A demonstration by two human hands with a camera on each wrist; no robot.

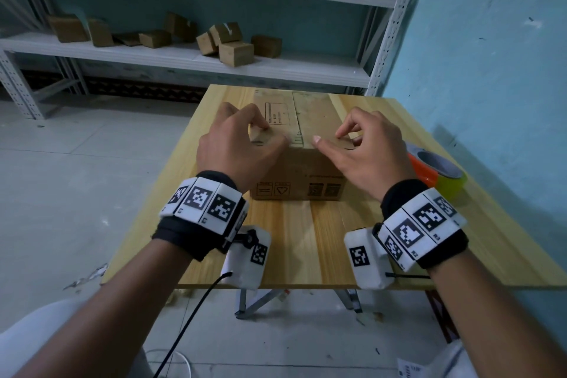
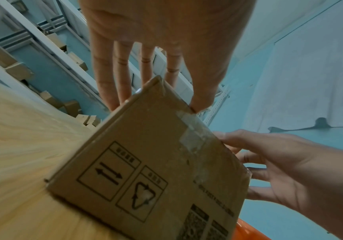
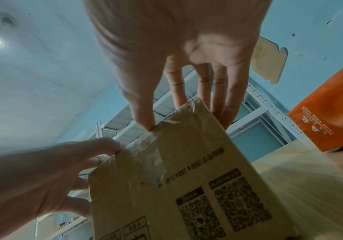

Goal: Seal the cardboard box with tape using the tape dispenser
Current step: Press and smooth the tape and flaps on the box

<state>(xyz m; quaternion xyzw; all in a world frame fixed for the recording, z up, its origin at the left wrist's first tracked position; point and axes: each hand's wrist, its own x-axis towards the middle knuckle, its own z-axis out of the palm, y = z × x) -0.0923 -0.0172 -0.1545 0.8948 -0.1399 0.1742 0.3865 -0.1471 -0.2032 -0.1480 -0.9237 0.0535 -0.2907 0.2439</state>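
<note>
Head view: wooden table [image 1: 306,242] holds the cardboard box [image 1: 302,175] near its centre, top flaps folded down and meeting along a seam. White shelving [image 1: 184,54] with small cartons stands behind. Tape dispenser [image 1: 435,170], orange body with a yellowish roll, sits on the table just right of the box, untouched.

Left hand [image 1: 237,144] rests on the near-left top of the box, fingers curled and fingertips pressing the flap; whether it pinches the flap edge I cannot tell. Right hand [image 1: 362,147] mirrors it on the near-right corner, thumb and forefinger bent onto the flap.

Wrist views: old clear tape residue [image 2: 193,134] runs down the near face and over the top edge, so that surface may be slick.

Judgement: box looks light and fairly stiff but the flaps will flex and spring up. Best held flat with one palm beside the seam while the other hand takes the dispenser by its orange body.
</note>
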